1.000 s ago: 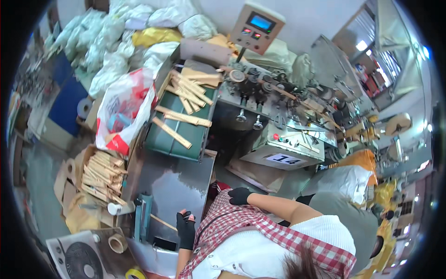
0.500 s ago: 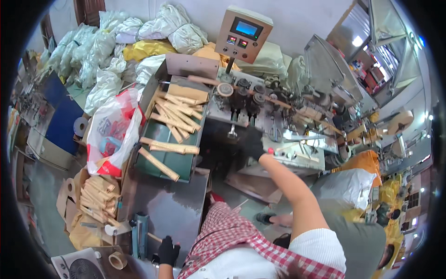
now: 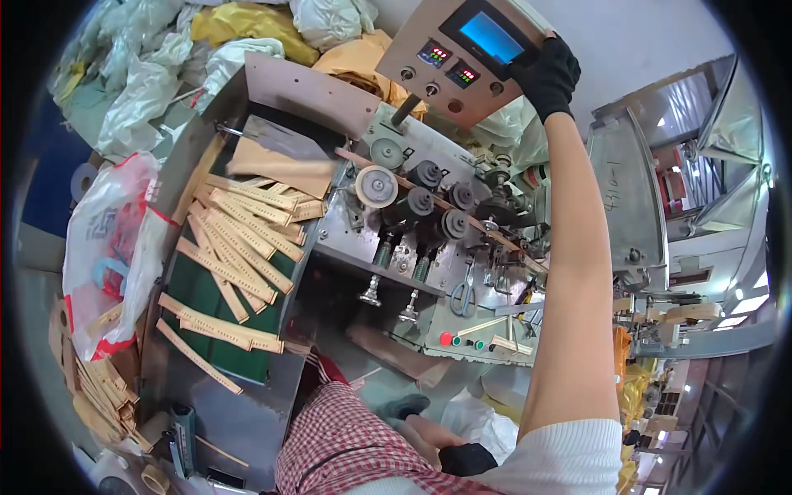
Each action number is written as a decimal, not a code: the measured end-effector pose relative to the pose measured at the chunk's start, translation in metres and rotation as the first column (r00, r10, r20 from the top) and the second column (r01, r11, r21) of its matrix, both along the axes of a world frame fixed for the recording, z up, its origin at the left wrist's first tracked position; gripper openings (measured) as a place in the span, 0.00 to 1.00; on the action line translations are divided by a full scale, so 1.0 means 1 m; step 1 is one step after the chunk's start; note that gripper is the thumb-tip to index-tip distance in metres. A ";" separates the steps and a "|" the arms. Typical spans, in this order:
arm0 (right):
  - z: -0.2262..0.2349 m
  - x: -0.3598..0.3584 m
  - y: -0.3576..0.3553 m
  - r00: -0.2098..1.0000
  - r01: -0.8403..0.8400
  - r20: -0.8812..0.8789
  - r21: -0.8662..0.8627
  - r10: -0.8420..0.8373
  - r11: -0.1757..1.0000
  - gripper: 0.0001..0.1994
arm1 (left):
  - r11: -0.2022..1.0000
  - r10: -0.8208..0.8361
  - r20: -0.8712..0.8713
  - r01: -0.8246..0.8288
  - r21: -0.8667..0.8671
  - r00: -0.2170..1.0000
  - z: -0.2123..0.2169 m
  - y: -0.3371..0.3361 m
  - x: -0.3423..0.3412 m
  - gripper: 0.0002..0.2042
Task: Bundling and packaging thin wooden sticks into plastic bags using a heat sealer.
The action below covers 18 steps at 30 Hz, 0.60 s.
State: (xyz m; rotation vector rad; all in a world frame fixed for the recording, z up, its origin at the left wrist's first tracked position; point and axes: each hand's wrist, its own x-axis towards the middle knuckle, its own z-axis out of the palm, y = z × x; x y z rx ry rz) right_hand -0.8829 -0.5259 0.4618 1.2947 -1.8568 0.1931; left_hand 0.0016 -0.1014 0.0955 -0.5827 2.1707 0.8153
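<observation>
My right hand [image 3: 549, 78], in a black glove, reaches up to the control box [image 3: 450, 91] above the machine. Its fingers wrap the box's right edge, beside the lit blue screen [image 3: 493, 37]; a bare fingertip shows at the top edge. My left hand is out of the picture. Below the box stands the machine [image 3: 421, 198], with rollers, round dials and spring-loaded screws. Left of it, tan strips [image 3: 239, 235] with rows of small marks lie loosely piled in a green-bottomed tray [image 3: 202, 351], beside a brown paper piece [image 3: 276, 169].
Blue-handled scissors [image 3: 464, 297] and red and green buttons [image 3: 446, 339] sit on the machine's front. A plastic bag [image 3: 111, 256] hangs left of the tray, above more bundled strips [image 3: 103, 396]. Another person's leg [image 3: 433, 437] shows low in the middle. Wrapped sacks [image 3: 247, 29] stand behind.
My right hand has risen from the machine's front to the control box's right edge. My left hand has left the picture. The view has shifted closer to the machine.
</observation>
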 end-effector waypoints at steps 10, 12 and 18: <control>-0.014 -0.023 -0.001 0.988 -0.119 -0.117 -0.130 0.104 0.984 0.49 | 0.974 -0.007 -0.091 -0.014 -0.224 0.996 -0.093 0.009 -0.009 0.05; -0.018 -0.021 -0.003 0.984 -0.115 -0.154 -0.150 0.092 0.982 0.49 | 0.989 0.099 -0.108 -0.110 -0.099 0.989 -0.094 -0.003 -0.011 0.05; -0.016 -0.016 -0.003 0.975 -0.074 -0.216 -0.131 0.044 0.989 0.48 | 0.352 -0.682 0.140 0.489 -0.798 0.718 -0.091 0.001 -0.021 0.05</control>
